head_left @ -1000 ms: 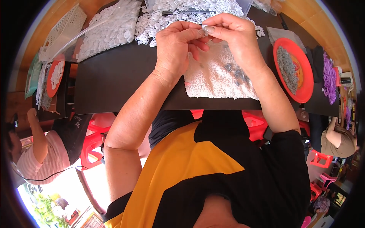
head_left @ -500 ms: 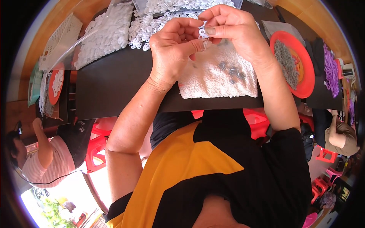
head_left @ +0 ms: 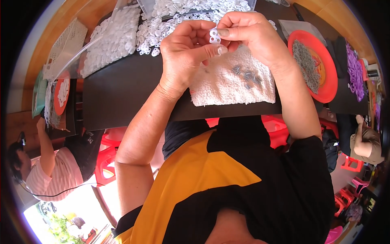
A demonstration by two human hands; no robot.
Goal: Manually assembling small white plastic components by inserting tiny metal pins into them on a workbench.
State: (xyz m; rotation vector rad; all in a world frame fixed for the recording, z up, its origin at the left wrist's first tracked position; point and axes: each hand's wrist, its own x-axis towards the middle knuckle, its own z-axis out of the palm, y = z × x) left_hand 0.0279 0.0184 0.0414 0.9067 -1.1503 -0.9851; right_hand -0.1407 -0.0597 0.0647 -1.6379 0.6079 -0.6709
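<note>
Above the far part of a white towel (head_left: 231, 95), my two hands meet over a small white plastic piece with round holes (head_left: 215, 36). My right hand (head_left: 254, 38) pinches its edge between thumb and forefinger. Curled around the other side is my left hand (head_left: 187, 51), its forefinger against the piece and its thumb below; its inner fingers are partly hidden. Several small dark grey or clear bits (head_left: 248, 75) lie on the towel. Just beyond my hands spreads a heap of similar white plastic pieces (head_left: 156, 32).
A bag of white pieces (head_left: 111, 42) lies on the dark table (head_left: 118, 95) at left. To the right stands a red plate (head_left: 331, 87) with grey strands (head_left: 304, 65); purple strands (head_left: 354, 75) lie farther right. Other people sit at left (head_left: 57, 171) and right (head_left: 365, 142).
My right hand has come down slightly, and more of the white plastic piece shows between my hands. My left hand has barely moved.
</note>
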